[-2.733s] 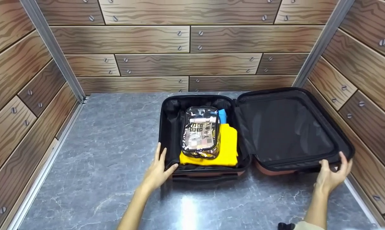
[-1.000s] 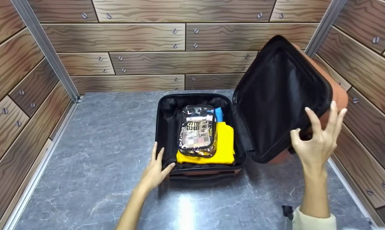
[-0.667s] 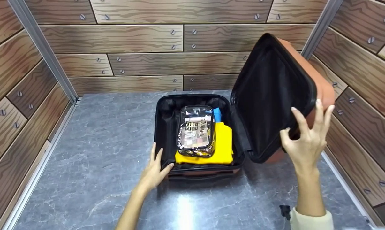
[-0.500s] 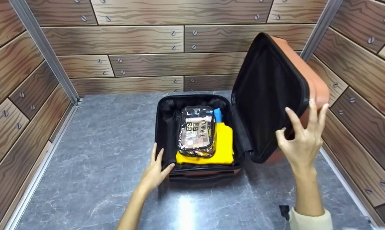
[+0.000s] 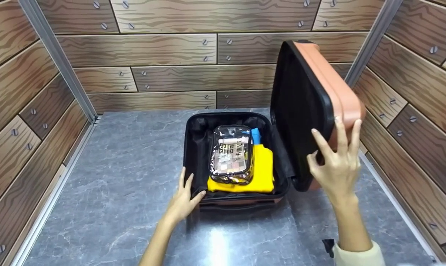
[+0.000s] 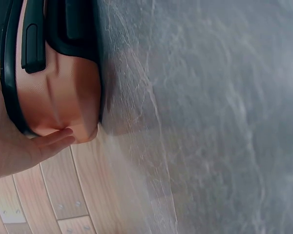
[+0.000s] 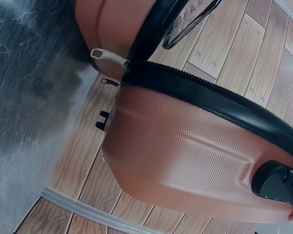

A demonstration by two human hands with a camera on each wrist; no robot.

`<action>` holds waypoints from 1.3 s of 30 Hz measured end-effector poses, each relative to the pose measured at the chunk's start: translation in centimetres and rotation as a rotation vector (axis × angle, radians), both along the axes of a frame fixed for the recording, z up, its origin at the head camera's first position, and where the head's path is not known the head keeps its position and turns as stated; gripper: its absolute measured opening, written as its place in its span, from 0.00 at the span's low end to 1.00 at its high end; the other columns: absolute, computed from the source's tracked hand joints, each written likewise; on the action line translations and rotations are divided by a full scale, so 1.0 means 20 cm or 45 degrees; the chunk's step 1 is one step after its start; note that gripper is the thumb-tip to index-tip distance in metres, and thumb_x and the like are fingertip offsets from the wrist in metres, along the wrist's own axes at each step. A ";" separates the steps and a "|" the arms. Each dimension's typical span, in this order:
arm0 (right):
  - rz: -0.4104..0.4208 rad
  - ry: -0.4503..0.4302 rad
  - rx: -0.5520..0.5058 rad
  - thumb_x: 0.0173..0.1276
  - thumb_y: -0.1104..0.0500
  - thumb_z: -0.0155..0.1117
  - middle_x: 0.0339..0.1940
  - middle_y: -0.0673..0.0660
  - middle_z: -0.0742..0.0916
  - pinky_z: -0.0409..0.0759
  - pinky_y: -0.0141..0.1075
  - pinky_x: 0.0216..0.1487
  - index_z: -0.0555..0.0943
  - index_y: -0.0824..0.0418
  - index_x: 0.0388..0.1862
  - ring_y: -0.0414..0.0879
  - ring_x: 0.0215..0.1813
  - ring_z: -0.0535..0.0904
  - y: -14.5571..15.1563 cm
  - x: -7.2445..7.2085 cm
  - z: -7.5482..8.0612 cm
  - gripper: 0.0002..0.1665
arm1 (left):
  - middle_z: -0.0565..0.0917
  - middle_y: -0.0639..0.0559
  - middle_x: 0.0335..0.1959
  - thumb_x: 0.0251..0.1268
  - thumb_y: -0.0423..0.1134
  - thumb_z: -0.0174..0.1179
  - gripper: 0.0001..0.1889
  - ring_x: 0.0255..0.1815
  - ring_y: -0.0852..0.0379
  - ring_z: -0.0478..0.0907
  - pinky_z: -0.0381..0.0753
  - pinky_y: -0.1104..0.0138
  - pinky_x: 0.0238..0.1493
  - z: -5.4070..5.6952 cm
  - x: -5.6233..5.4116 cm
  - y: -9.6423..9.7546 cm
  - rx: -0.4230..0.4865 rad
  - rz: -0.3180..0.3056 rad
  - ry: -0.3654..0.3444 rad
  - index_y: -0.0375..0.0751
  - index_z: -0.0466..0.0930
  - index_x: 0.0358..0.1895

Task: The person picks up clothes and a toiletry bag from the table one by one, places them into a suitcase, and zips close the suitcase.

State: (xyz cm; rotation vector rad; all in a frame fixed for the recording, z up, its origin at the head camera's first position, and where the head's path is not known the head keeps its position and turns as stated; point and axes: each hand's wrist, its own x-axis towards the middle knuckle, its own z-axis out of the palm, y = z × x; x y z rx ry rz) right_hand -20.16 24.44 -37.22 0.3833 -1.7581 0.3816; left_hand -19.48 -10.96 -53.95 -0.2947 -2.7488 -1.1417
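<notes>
An orange-pink suitcase with black lining lies opened on the grey marbled surface. In its base are a clear black-trimmed travel pouch, a folded yellow cloth and a small blue item. My left hand holds the base's near left corner; in the left wrist view, fingers lie against the outer shell. With my right hand I grip the near corner of the raised lid, which stands nearly upright. The right wrist view shows the lid's shell and a zipper pull.
Wood-patterned panels enclose the surface at the back and both sides. Marbled surface extends left of the suitcase and in front of it. A small black piece hangs beside the right sleeve.
My right hand has lifted the lid from lying flat on the right to nearly upright, moving leftward with it. My left hand stays at the base's corner.
</notes>
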 end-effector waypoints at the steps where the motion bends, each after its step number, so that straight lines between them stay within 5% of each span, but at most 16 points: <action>1: 0.002 0.006 0.012 0.41 0.66 0.60 0.63 0.57 0.72 0.72 0.59 0.47 0.83 0.49 0.47 0.68 0.66 0.56 0.00 0.00 0.00 0.29 | 0.40 0.43 0.73 0.62 0.55 0.54 0.38 0.61 0.31 0.59 0.67 0.42 0.51 0.00 0.00 0.00 0.004 -0.004 0.002 0.33 0.57 0.68; 16: 0.087 0.077 0.181 0.45 0.64 0.55 0.62 0.57 0.74 0.57 0.60 0.60 0.83 0.51 0.46 0.71 0.63 0.59 -0.10 -0.02 -0.02 0.27 | 0.41 0.42 0.72 0.62 0.54 0.55 0.37 0.60 0.31 0.61 0.68 0.42 0.49 -0.01 -0.01 0.00 0.013 -0.015 0.012 0.32 0.57 0.67; 33: 0.149 0.119 0.381 0.53 0.61 0.49 0.61 0.55 0.75 0.59 0.64 0.56 0.81 0.45 0.51 0.68 0.63 0.62 -0.19 -0.03 -0.06 0.27 | 0.41 0.42 0.72 0.62 0.54 0.55 0.37 0.63 0.33 0.57 0.67 0.44 0.53 -0.02 -0.01 0.00 0.043 -0.024 0.040 0.32 0.58 0.67; 39: 0.249 0.186 0.365 0.57 0.60 0.50 0.57 0.56 0.78 0.61 0.64 0.55 0.82 0.46 0.51 0.66 0.62 0.65 -0.22 -0.05 -0.07 0.24 | 0.41 0.41 0.72 0.62 0.54 0.55 0.37 0.62 0.33 0.58 0.67 0.44 0.52 -0.02 -0.01 0.00 0.052 -0.032 0.056 0.30 0.58 0.66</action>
